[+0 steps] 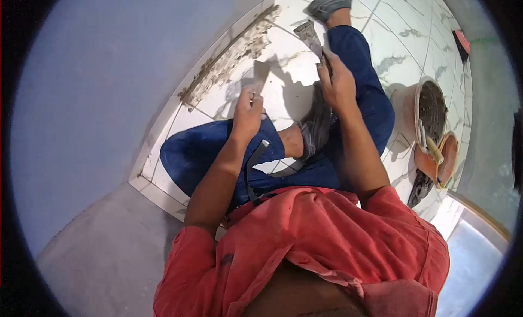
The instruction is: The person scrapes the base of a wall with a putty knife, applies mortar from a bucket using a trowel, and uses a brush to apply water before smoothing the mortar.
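Observation:
My left hand (249, 111) is closed around a putty knife (261, 74), its flat blade pointing away from me above the tiles. In my right hand (339, 83) is a scraper (308, 37), its broad blade crusted with grey mortar and angled up and to the left. The fingers of both hands wrap the handles and mostly hide them. Beyond my left hand, a rough strip of wet mortar (231, 58) lies on the floor tiles along the foot of the wall. Both blades are apart from that mortar.
White veined floor tiles (395, 61) surround my folded legs. At right stands a bucket (406, 107) of grey mortar, beside a smaller orange bucket (426, 163) with a wooden-looking handle (434, 151) across it. A dark rag (420, 189) lies near them. The blue-grey wall (109, 88) rises at left.

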`<state>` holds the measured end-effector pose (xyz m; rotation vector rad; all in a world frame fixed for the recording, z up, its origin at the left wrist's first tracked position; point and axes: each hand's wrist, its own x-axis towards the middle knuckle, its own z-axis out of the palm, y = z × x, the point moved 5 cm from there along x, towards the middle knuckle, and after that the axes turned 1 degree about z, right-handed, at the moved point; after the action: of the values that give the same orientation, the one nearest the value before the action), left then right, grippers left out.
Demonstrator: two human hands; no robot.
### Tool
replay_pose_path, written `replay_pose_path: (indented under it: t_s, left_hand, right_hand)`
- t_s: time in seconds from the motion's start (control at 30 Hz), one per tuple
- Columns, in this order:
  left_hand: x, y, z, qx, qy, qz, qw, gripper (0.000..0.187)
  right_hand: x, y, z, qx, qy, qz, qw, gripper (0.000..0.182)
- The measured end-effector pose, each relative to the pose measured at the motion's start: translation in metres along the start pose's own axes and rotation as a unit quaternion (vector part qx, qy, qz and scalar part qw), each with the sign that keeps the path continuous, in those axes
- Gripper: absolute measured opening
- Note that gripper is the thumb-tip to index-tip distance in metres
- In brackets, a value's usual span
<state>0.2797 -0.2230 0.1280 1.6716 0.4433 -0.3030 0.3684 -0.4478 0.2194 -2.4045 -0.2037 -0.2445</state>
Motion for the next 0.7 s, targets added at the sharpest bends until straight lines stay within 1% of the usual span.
replay_pose_path:
  t_s: [0.07, 0.1, 0.17, 0.2, 0.23, 0.27, 0.3, 0.33, 0.37, 0.4, 0.43, 0.5, 0.53, 0.57, 0.63, 0.67, 0.7]
  left_hand:
    - [-0.003, 0.021, 0.008, -0.15, 0.009, 0.078, 0.985, 0.03]
    - [-0.007, 0.03, 0.016, -0.139, 0.005, 0.088, 0.986, 0.03]
    - [-0.017, 0.058, 0.036, -0.232, -0.011, 0.096, 0.968, 0.028]
    - [-0.019, 0.071, 0.048, -0.245, -0.03, 0.094, 0.964, 0.02]
    - [-0.022, 0.087, 0.06, -0.236, -0.032, 0.101, 0.966, 0.02]
    - [-0.026, 0.1, 0.072, -0.249, -0.032, 0.097, 0.963, 0.019]
    - [-0.029, 0.11, 0.083, -0.264, -0.031, 0.091, 0.96, 0.018]
    - [-0.031, 0.118, 0.09, -0.263, -0.02, 0.113, 0.958, 0.017]
    - [-0.032, 0.124, 0.096, -0.258, -0.018, 0.117, 0.959, 0.017]
    - [-0.033, 0.127, 0.097, -0.267, 0.013, 0.132, 0.955, 0.016]
    - [-0.035, 0.13, 0.096, -0.277, 0.045, 0.145, 0.949, 0.017]
    - [-0.042, 0.128, 0.087, -0.263, 0.063, 0.136, 0.953, 0.019]
    - [-0.046, 0.124, 0.081, -0.253, 0.077, 0.123, 0.957, 0.021]
    - [-0.051, 0.119, 0.075, -0.253, 0.084, 0.12, 0.956, 0.021]
    - [-0.062, 0.107, 0.058, -0.196, 0.091, 0.131, 0.968, 0.024]
    - [-0.064, 0.095, 0.046, -0.162, 0.072, 0.13, 0.975, 0.024]
    - [-0.063, 0.083, 0.039, -0.167, 0.086, 0.13, 0.974, 0.024]
  right_hand:
    - [-0.013, 0.005, -0.013, 0.055, 0.045, -0.003, 0.997, 0.039]
    - [-0.02, 0.007, -0.019, 0.1, 0.065, 0.014, 0.993, 0.038]
    - [-0.033, 0.005, -0.026, 0.231, 0.093, 0.037, 0.968, 0.037]
    - [-0.041, 0.018, -0.015, 0.332, 0.053, 0.097, 0.937, 0.037]
    - [-0.047, 0.016, -0.009, 0.454, 0.015, 0.116, 0.883, 0.039]
    - [-0.052, 0.015, -0.003, 0.574, -0.035, 0.139, 0.806, 0.041]
    - [-0.056, 0.011, 0.002, 0.68, -0.089, 0.157, 0.71, 0.042]
    - [-0.058, 0.007, 0.0, 0.685, -0.087, 0.153, 0.707, 0.042]
    - [-0.062, 0.0, 0.002, 0.759, -0.111, 0.165, 0.619, 0.044]
    - [-0.064, -0.006, 0.003, 0.822, -0.136, 0.177, 0.524, 0.045]
    - [-0.065, -0.007, 0.001, 0.824, -0.139, 0.176, 0.52, 0.045]
    - [-0.068, -0.01, 0.003, 0.843, -0.147, 0.192, 0.48, 0.046]
    - [-0.068, -0.01, 0.003, 0.829, -0.151, 0.19, 0.503, 0.046]
    - [-0.069, -0.012, 0.005, 0.829, -0.158, 0.193, 0.5, 0.046]
    - [-0.065, -0.014, 0.008, 0.773, -0.143, 0.207, 0.582, 0.045]
    - [-0.058, -0.02, 0.011, 0.714, -0.141, 0.195, 0.657, 0.042]
    - [-0.051, -0.026, 0.021, 0.713, -0.156, 0.194, 0.655, 0.042]
